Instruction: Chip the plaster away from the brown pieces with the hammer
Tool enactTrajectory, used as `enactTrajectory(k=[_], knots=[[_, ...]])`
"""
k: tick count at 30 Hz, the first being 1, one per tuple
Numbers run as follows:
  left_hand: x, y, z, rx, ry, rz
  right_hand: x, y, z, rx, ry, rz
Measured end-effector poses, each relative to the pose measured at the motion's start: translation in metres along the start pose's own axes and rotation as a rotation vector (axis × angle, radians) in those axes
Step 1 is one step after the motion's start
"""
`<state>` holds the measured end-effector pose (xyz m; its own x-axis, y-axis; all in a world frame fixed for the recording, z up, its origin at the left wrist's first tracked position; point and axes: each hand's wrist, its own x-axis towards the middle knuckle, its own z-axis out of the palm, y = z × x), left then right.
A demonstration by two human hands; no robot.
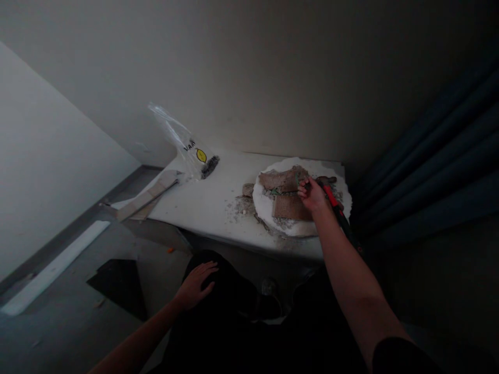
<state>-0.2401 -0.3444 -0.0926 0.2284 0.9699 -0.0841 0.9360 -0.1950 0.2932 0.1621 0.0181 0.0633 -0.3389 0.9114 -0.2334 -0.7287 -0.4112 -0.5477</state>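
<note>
My right hand (312,195) is over a white round slab (262,201) with a ragged edge, fingers pinched together. A small green bit shows beside the fingertips; what they hold is too dim to name. Under and beside the fingers lie two brown, rough flat pieces: the back piece (277,180) and the front piece (288,208), with grey crumbs between them. Just right of the hand, a tool with a red and black handle (330,196) slants past the wrist. My left hand (197,285) lies flat on my dark-clothed knee, fingers stretched out, holding nothing.
The slab is on a low white table (210,208) against the wall, with grey crumbs scattered left of it. A clear plastic bag (183,150) with dark contents stands at the back left. Flat boards (150,195) lie at the left end. A blue curtain (429,150) hangs right.
</note>
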Motion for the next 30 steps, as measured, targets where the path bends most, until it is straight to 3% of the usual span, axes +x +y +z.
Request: enactTrajectory(k=[7, 13, 30], knots=[[0.0, -0.001, 0.0, 0.006, -0.001, -0.003, 0.002, 0.0, -0.002, 0.037, 0.03, 0.032], [0.0, 0.0, 0.0, 0.0, -0.001, -0.006, 0.002, -0.001, -0.007, 0.089, 0.135, 0.007], [0.0, 0.001, -0.001, 0.0, -0.005, -0.014, 0.002, -0.002, -0.011, 0.154, 0.207, -0.044]])
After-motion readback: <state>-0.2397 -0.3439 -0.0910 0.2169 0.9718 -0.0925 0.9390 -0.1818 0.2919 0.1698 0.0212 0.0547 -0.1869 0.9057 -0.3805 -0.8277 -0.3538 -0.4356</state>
